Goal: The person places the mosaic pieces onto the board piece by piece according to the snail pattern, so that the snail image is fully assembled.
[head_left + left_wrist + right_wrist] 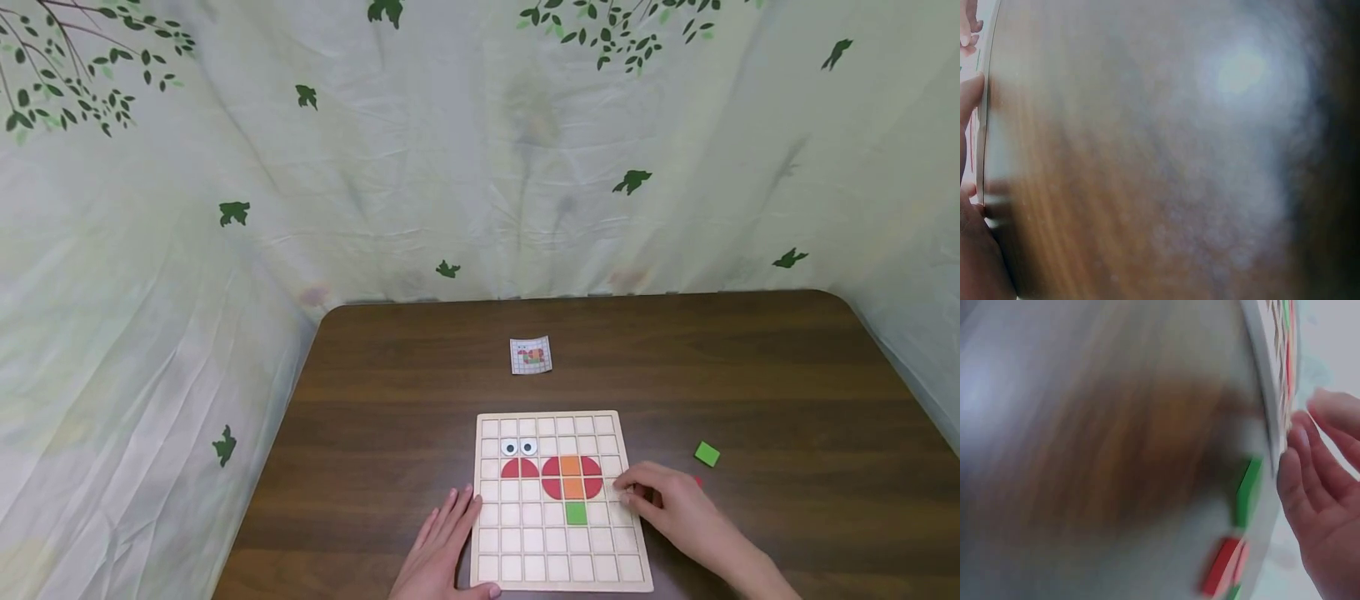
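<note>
A pale wooden grid board (525,542) lies on the table in the head view. It carries two eye tiles (519,447), red curved tiles (592,477), orange tiles (572,477) and a green square tile (576,512). My left hand (442,546) rests along the board's left edge, fingers straight, thumb by its bottom edge. At the right edge is my right hand (675,510), its fingers loosely bent over the rim. No tile shows between those fingertips. The right wrist view has that hand (1329,481) beside the board's side.
A small printed card (531,356) with a grid picture lies beyond the board. To the right are a loose green tile (707,454) and a bit of red (699,482), mostly hidden by the right hand. Blurred red blocks (1222,567) lie near the hand in the right wrist view.
</note>
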A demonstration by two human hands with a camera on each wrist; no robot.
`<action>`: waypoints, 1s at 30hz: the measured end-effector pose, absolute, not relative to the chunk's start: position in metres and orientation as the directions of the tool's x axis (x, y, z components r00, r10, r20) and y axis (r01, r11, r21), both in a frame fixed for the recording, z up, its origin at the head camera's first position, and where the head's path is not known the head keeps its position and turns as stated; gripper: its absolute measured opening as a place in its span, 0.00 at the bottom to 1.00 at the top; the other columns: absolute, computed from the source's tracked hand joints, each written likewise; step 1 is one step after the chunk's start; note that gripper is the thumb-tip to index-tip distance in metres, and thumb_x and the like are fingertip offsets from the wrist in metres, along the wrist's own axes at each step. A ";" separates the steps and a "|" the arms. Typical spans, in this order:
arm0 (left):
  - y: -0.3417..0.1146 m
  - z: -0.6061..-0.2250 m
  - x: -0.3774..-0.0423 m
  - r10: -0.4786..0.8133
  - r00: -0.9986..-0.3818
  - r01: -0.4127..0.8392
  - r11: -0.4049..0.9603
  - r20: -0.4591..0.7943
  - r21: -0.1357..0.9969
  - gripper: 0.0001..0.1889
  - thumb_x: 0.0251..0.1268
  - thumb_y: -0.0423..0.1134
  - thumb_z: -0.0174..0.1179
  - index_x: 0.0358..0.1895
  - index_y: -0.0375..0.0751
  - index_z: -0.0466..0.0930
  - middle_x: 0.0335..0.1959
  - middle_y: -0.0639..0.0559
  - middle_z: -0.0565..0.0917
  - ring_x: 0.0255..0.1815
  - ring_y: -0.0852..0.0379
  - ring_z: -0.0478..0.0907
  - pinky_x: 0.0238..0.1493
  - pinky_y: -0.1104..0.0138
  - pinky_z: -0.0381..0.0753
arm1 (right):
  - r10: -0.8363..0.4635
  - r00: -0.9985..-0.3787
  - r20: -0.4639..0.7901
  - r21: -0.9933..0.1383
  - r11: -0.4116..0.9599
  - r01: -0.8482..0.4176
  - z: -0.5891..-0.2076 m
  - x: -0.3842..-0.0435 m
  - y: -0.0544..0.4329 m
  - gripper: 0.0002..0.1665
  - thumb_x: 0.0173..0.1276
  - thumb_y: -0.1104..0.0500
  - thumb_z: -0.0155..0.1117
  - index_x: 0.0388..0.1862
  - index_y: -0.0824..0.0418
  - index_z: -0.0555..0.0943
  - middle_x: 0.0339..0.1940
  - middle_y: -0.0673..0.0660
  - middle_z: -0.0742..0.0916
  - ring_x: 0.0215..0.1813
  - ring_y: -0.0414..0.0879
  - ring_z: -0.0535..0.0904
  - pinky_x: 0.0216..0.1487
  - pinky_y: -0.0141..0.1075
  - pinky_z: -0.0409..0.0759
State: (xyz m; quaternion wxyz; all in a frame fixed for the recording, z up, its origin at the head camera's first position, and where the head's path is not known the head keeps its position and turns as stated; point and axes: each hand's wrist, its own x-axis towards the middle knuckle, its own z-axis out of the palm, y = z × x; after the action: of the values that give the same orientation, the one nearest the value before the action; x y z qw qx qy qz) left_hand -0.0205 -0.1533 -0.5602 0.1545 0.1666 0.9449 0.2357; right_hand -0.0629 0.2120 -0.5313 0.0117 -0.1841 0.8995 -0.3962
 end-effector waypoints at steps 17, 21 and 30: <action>-0.155 -0.563 -0.020 0.395 -0.903 0.272 0.831 -0.170 0.485 0.56 0.49 0.81 0.52 0.79 0.53 0.51 0.80 0.54 0.51 0.79 0.49 0.46 0.69 0.56 0.42 | -0.135 -0.979 0.152 -0.489 0.850 -0.194 -0.532 -0.078 0.284 0.23 0.58 0.65 0.73 0.55 0.63 0.83 0.63 0.67 0.78 0.59 0.68 0.68 0.51 0.67 0.68; -0.155 -0.564 -0.020 0.395 -0.905 0.277 0.831 -0.161 0.482 0.56 0.50 0.81 0.51 0.80 0.54 0.50 0.80 0.56 0.50 0.79 0.50 0.46 0.69 0.56 0.42 | -0.124 -0.983 0.138 -0.497 0.850 -0.177 -0.534 -0.079 0.287 0.21 0.58 0.68 0.72 0.53 0.65 0.83 0.61 0.68 0.79 0.56 0.67 0.70 0.49 0.64 0.70; -0.155 -0.563 -0.020 0.393 -0.904 0.273 0.832 -0.167 0.482 0.56 0.50 0.81 0.51 0.80 0.54 0.50 0.80 0.56 0.49 0.79 0.50 0.45 0.70 0.54 0.43 | -0.125 -0.979 0.160 -0.503 0.843 -0.190 -0.534 -0.082 0.285 0.19 0.55 0.71 0.74 0.47 0.64 0.85 0.46 0.62 0.83 0.45 0.60 0.78 0.43 0.57 0.76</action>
State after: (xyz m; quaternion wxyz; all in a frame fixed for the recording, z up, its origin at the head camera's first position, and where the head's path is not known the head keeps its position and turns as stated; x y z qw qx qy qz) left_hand -0.0195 -0.1547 -0.5634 0.1305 0.1755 0.9482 0.2302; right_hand -0.0824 0.2846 -0.5342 -0.0606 -0.0821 0.9581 -0.2677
